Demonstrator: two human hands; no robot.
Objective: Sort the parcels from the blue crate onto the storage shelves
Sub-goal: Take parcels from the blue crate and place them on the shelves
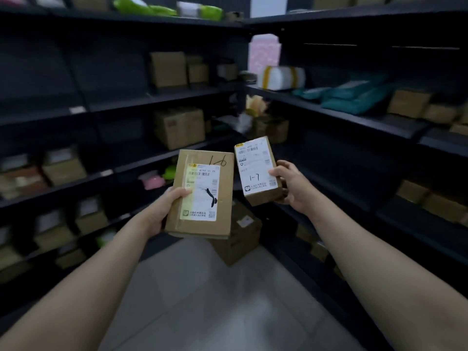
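1. The left grip (164,210) holds a big brown box (202,163). Its thumb lies on the front, on the yellow edge of the label. Its fingers go round behind the box.
2. The big brown box is up in the air, in front of the person. Its white label faces up at us and has a thick black pen mark on it. Pen marks that look like "16" are on the cardboard above the label.
3. The right grip (291,186) holds a small brown box (257,171). Its thumb presses on the right edge of the label and its fingers curl under the box.
4. The small brown box is in the air too, and it leans a little to the left. "1-7" is written on its white label.
5. The two boxes are side by side with a thin gap between them.
6. Dark shelves (106,173) stand on the left and on the right and meet in a corner.
7. The left shelves hold many brown boxes and a pink thing (154,182).
8. The right shelves hold a white parcel (281,77) with yellow bands, some teal bags (354,95) and more brown boxes.
9. Green bags (152,7) lie on the top shelf.
10. A floor box (238,241) sits on the grey floor (202,300), under the two held boxes.
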